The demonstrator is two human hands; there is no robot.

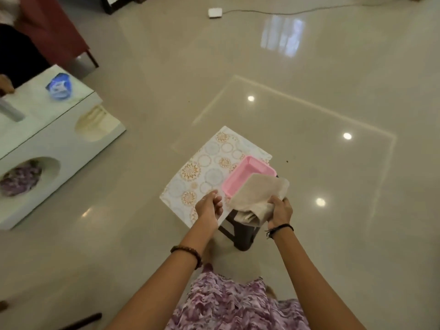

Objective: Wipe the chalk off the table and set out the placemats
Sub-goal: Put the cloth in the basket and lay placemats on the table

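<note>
So the person is standing over a small dark stool (240,232) on the shiny tiled floor (309,67). On the stool sits a patterned placemat (204,167), white with orange and pale blue circles, sticking out well past the stool's edge on the left side. A pink plastic tray (245,172) sits on top of the placemat toward its right side.

The right hand (279,209) has its fingers curled around a beige cloth (259,194), bunched at the bottom, with the loose part draped up over the near corner of the pink tray. The left hand (209,206) is just beside the cloth over the placemat's near edge, fingers loosely curled; I can't tell if it's pinching the mat or holding nothing.

Off to the left is the white table (59,139) with a glass top, well apart from the stool. A blue bowl-looking thing (59,88) sits on it, pretty blurry. A white box with a cable (215,12) lies on the floor far back.
</note>
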